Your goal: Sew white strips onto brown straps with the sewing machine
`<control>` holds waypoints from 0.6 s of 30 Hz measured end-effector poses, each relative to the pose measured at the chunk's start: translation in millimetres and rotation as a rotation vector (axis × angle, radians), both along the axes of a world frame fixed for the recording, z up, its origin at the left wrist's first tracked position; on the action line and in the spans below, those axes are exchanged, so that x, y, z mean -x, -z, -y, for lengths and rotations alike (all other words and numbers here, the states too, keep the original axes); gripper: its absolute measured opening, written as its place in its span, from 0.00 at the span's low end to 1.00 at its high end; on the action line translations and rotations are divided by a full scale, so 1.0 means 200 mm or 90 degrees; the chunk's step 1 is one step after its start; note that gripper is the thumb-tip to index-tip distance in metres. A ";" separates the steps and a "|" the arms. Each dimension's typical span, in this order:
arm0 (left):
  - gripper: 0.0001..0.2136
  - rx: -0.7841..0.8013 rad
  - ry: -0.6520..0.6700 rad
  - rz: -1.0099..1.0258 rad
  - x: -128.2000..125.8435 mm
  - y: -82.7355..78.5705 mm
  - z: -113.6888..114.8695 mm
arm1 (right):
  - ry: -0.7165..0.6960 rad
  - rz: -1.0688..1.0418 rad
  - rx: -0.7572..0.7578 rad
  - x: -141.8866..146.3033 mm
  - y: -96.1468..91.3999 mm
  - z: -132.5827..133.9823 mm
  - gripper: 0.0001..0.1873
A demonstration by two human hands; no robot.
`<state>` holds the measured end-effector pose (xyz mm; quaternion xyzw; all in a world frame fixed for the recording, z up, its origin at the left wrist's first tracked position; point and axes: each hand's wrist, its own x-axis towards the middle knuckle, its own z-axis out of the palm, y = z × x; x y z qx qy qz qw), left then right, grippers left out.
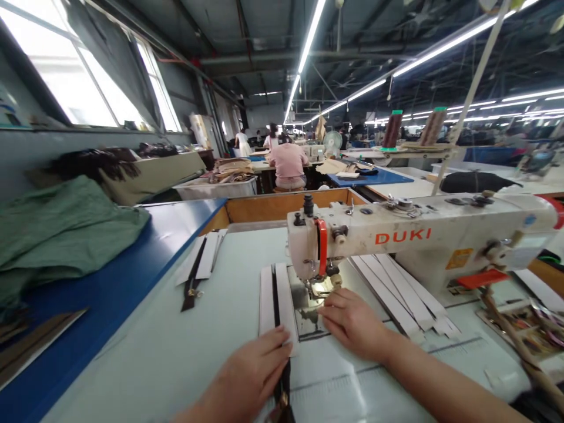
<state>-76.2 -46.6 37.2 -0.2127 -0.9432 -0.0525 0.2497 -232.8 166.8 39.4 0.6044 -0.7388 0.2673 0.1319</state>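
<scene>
White strips (267, 299) | left hand (253, 371): palm-down atop | right hand (352, 323): curled

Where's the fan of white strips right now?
The fan of white strips lies right of centre in the head view, below the DUKI lettering, beside your right hand.

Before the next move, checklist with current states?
1. Left grip on the white-and-black strip piece: ok, fingers rest on its near end.
2. Right grip clear of the presser foot: not ok, fingertips close beside it.
3. Light at the foot: ok, glowing.
4. Needle height: cannot tell, too small.
5. Loose white strips clear of the foot: ok, lying to its right.
</scene>
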 end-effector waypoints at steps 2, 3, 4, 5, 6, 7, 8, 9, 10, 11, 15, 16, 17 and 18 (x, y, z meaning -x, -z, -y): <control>0.13 -0.065 -0.020 0.046 -0.08 0.00 -0.01 | -0.033 0.022 -0.017 -0.09 -0.01 0.01 0.13; 0.13 -0.125 -0.047 0.077 -0.11 -0.01 0.00 | -0.053 0.044 -0.035 -0.14 -0.02 0.01 0.15; 0.14 -0.225 -0.099 0.111 -0.11 -0.02 0.01 | -0.069 0.072 -0.057 -0.18 -0.02 0.01 0.17; 0.15 -0.347 -0.171 0.153 -0.11 -0.03 0.03 | -0.078 0.101 -0.081 -0.23 -0.02 0.02 0.19; 0.17 -0.474 -0.249 0.197 -0.10 -0.04 0.06 | -0.079 0.127 -0.102 -0.27 -0.02 0.02 0.20; 0.18 -0.588 -0.321 0.238 -0.09 -0.05 0.08 | -0.076 0.143 -0.116 -0.30 -0.02 0.03 0.20; 0.20 -0.676 -0.375 0.275 -0.07 -0.07 0.10 | -0.068 0.152 -0.120 -0.32 -0.01 0.03 0.20; 0.20 -0.734 -0.402 0.308 -0.06 -0.09 0.12 | -0.059 0.156 -0.115 -0.33 -0.01 0.04 0.19; 0.19 -0.762 -0.406 0.335 -0.04 -0.10 0.12 | -0.054 0.154 -0.105 -0.34 0.00 0.04 0.19; 0.18 -0.774 -0.402 0.359 -0.03 -0.11 0.12 | -0.053 0.146 -0.088 -0.34 0.01 0.04 0.18; 0.12 -0.800 -0.418 0.447 0.03 -0.11 0.06 | -0.091 0.072 -0.047 -0.30 0.09 0.04 0.18; 0.10 -0.788 -0.420 0.470 0.05 -0.10 0.04 | -0.104 0.050 -0.040 -0.28 0.12 0.04 0.17; 0.07 -0.769 -0.419 0.494 0.07 -0.10 0.04 | -0.118 0.028 -0.028 -0.25 0.15 0.05 0.17; 0.07 -0.747 -0.416 0.509 0.09 -0.10 0.04 | -0.134 0.003 -0.014 -0.23 0.18 0.05 0.17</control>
